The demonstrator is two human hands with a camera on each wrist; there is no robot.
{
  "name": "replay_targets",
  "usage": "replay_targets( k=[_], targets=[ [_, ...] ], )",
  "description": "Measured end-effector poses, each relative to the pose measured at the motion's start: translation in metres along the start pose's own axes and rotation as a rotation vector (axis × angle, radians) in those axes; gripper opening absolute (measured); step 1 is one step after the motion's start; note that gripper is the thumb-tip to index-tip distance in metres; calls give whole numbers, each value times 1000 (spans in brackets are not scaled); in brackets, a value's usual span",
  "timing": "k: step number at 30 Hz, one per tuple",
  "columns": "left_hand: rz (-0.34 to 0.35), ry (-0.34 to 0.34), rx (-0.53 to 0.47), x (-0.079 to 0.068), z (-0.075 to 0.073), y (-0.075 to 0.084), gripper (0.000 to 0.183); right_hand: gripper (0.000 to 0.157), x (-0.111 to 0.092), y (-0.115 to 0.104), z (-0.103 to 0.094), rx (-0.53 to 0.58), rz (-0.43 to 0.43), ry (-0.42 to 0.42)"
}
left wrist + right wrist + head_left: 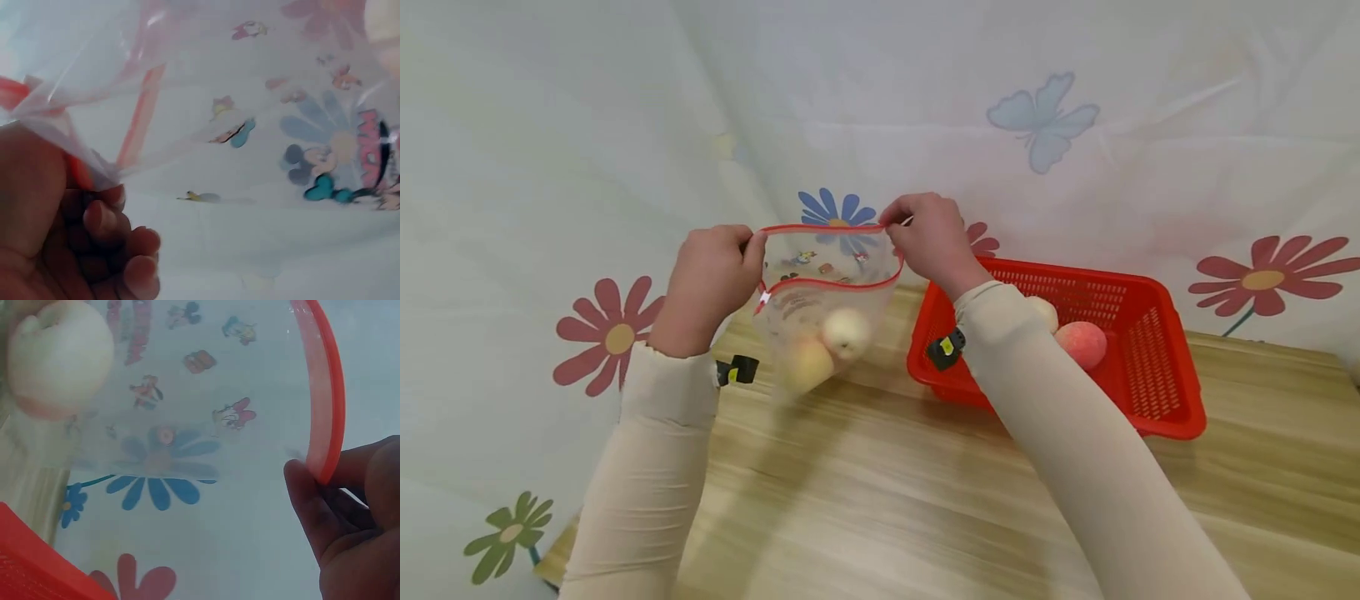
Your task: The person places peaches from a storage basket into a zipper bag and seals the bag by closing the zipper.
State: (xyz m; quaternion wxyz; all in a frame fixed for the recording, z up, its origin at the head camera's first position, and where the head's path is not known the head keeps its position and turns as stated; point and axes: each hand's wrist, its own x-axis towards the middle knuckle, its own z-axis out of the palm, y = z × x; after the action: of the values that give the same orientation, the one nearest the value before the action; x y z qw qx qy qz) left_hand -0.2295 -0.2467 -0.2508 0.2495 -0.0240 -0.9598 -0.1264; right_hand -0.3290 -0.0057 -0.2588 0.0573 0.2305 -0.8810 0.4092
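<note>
A clear zip bag [827,292] with a red rim and printed cartoon figures hangs with its mouth spread apart. My left hand [711,271] pinches its left top corner, beside a white slider. At the far right corner, my right hand [931,237] pinches the red rim between thumb and finger. Inside the bag lie a pale round fruit [846,332] and a yellowish fruit [805,362]. The left wrist view shows the bag's corner [69,125] at the fingers, and in the right wrist view the red zip strip [328,394] runs down to the pinching fingertips.
A red perforated basket [1180,392] stands on the wooden table [880,500], partly behind my right forearm. It holds a pinkish-red peach [1082,344] and a pale fruit [1042,314]. A white cloth with printed flowers and a butterfly [1043,121] hangs behind the table.
</note>
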Motion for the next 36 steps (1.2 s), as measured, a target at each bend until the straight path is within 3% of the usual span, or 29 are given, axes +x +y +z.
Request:
replay_targets(
  k=[5,8,11,18,22,28,36],
  targets=[
    [70,82,42,0,17,2,46,16,6,15,16,53,16,21],
    [121,76,34,-3,28,4,45,13,7,25,22,49,40,11],
    [130,11,-3,-6,35,6,45,13,6,33,26,42,61,8],
    [-2,-225,-59,3,38,20,21,14,1,41,27,49,80,16],
    [19,-288,-56,15,45,35,28,14,-4,43,28,37,57,5],
    [114,-205,-36,24,60,55,29,14,-11,54,27,-8,72,20],
    [183,-96,-56,26,78,62,35,21,-23,72,19,38,114,-32]
  ],
)
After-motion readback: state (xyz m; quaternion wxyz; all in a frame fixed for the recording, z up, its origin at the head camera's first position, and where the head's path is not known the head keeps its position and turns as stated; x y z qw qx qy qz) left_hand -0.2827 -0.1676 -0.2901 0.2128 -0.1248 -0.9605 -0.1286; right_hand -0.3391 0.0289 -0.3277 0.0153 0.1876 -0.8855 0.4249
